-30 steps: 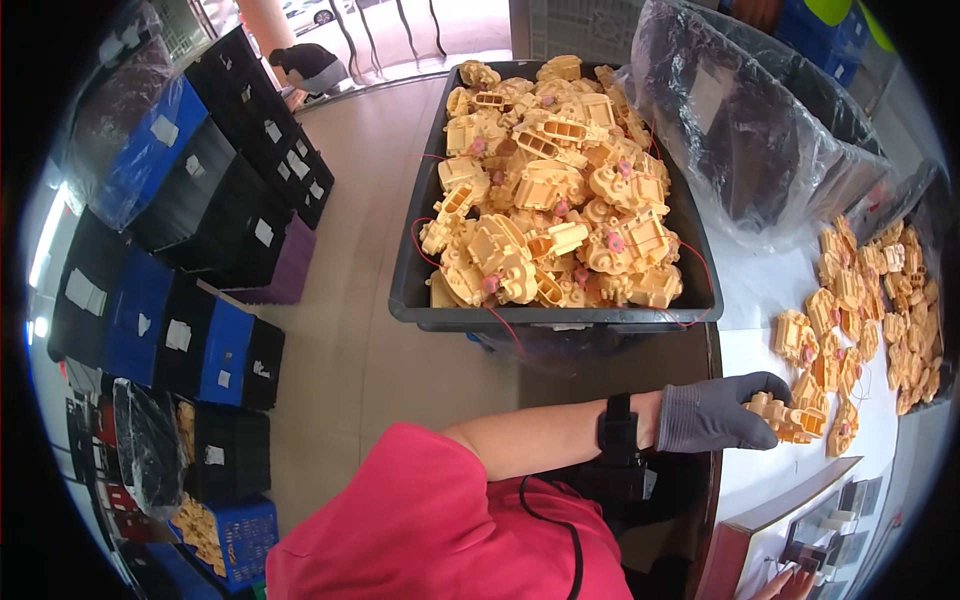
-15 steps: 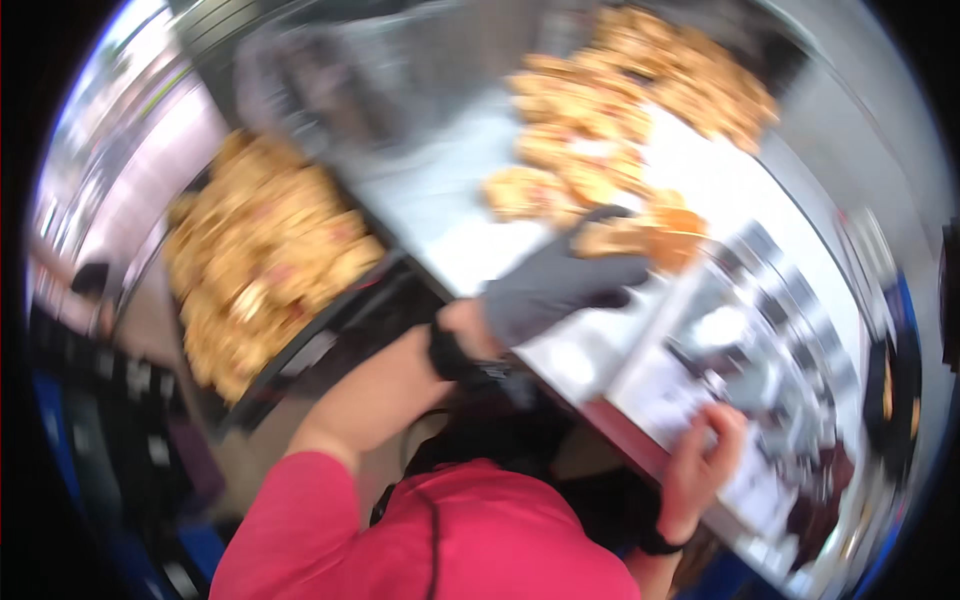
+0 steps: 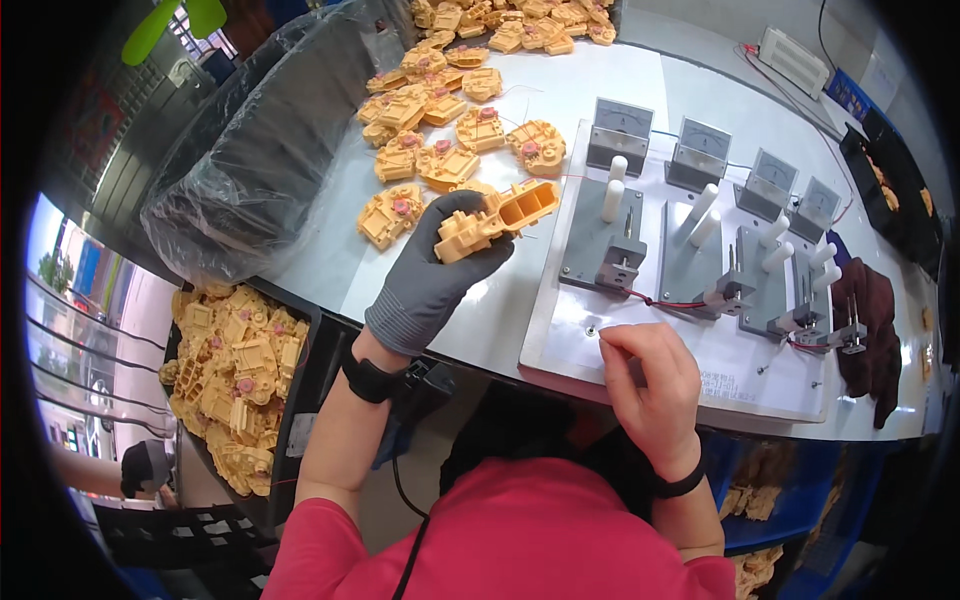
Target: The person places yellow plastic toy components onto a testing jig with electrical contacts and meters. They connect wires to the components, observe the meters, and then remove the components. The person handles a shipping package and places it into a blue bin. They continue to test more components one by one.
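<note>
My left hand [image 3: 425, 290], in a grey glove, is closed around a yellow-orange plastic housing [image 3: 500, 215] with open rectangular compartments facing up. It is raised over the table, left of a white test board [image 3: 545, 345]. My bare right hand [image 3: 655, 390] is over the board's front part, fingers curled and nothing visible in them. Its index fingertip is right beside a small metal toggle switch [image 3: 591, 331]; whether it touches cannot be made out. Behind it, a grey test fixture [image 3: 600, 235] with white pegs and a metal block stands before an analog panel meter [image 3: 622, 135].
More fixtures and meters line the board rightward. Similar housings [image 3: 440, 165] lie scattered behind my left hand. A black crate [image 3: 300, 420] of housings is at left, beside a plastic-lined bin [image 3: 240, 170]. A dark brown cloth [image 3: 870, 320] lies at right. A person's gloved hand [image 3: 145, 467] shows far left.
The view has turned and sharpened. My left hand still holds a housing, now drawn nearer and tilted upward. My right hand has moved from the board's front edge to beside the toggle switch.
</note>
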